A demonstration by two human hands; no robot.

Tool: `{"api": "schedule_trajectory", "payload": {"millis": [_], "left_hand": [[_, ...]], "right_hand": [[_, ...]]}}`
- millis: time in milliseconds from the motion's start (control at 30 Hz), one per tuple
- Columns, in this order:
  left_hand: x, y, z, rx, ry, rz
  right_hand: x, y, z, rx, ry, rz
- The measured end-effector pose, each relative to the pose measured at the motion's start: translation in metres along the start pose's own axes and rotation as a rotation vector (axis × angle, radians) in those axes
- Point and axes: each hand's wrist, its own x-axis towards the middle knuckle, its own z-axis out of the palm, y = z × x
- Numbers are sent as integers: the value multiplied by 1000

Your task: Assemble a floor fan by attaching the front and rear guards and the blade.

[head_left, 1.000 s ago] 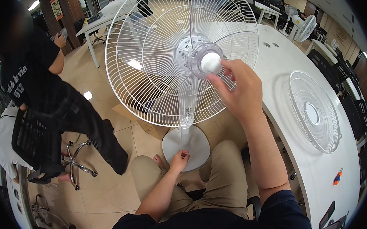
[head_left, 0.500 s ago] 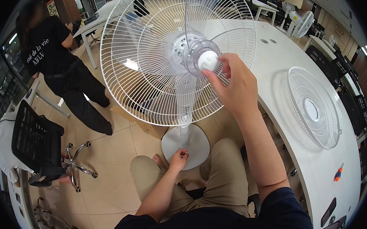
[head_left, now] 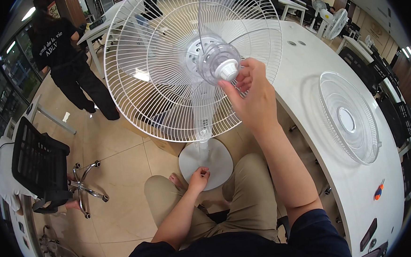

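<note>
A pedestal fan stands before me with its front uncovered. Clear blades (head_left: 133, 55) sit in front of the white rear wire guard (head_left: 137, 128). At the blades' hub (head_left: 208, 64) is a white ribbed blade nut (head_left: 227, 69). My right hand (head_left: 256, 97) has its thumb and fingertips closed at the nut's lower right side. Low over the round white fan base (head_left: 220, 172), my left hand (head_left: 198, 180) is held with its fingers curled in; whether anything is inside them is hidden.
On the white curved table (head_left: 301, 75) at my right lie the front fan guard (head_left: 346, 120), an orange-and-blue screwdriver (head_left: 378, 192) and a dark phone (head_left: 368, 234). A black office chair (head_left: 40, 157) stands at left. A person in black (head_left: 64, 57) is beyond it. A cardboard box (head_left: 166, 144) sits behind the fan.
The blade nut looks turned, its ribbed side now showing more. My right fingers have shifted around it. The person in black has stepped farther off; my left hand stays put.
</note>
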Motion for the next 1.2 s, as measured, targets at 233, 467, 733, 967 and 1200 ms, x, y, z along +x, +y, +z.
{"api": "schedule_trajectory", "payload": {"millis": [233, 467, 733, 967, 1200], "left_hand": [[-8, -4, -3, 0, 13, 0], [12, -20, 19, 30, -6, 40], [13, -28, -3, -112, -89, 10], [10, -28, 13, -60, -166, 62], [11, -33, 16, -63, -155, 39]], "right_hand": [[3, -2, 0, -43, 3, -127], [-18, 8, -33, 47, 76, -2], [-112, 15, -179, -215, 181, 343], [-162, 60, -302, -438, 30, 578], [-148, 117, -329, -356, -41, 640]]}}
